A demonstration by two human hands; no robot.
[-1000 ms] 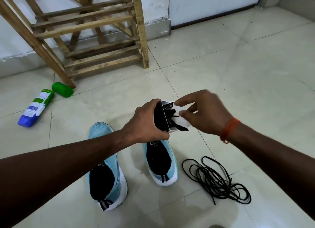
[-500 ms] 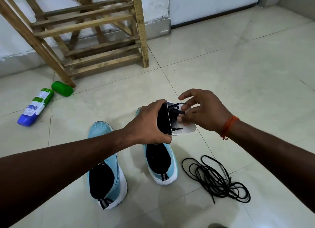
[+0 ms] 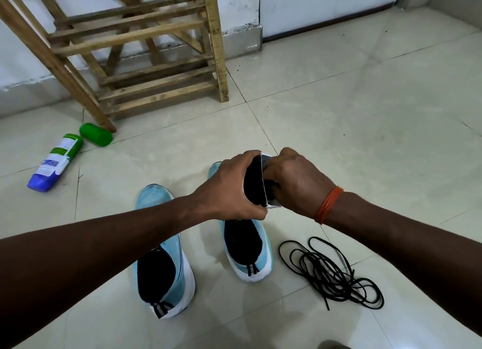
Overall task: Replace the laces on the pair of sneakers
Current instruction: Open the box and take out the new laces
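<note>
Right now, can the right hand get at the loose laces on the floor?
Probably yes: the loose laces lie uncovered on the floor nearby, though the right hand is busy at the packet.

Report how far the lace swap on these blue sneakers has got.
Done: no laces show on the left sneaker or the right sneaker, and a loose pile of black laces lies on the floor beside the right one, probably the old pair. In hand: the left hand grips a lace packet while the right hand curls its fingers into its open side. Left: threading both shoes.
</note>
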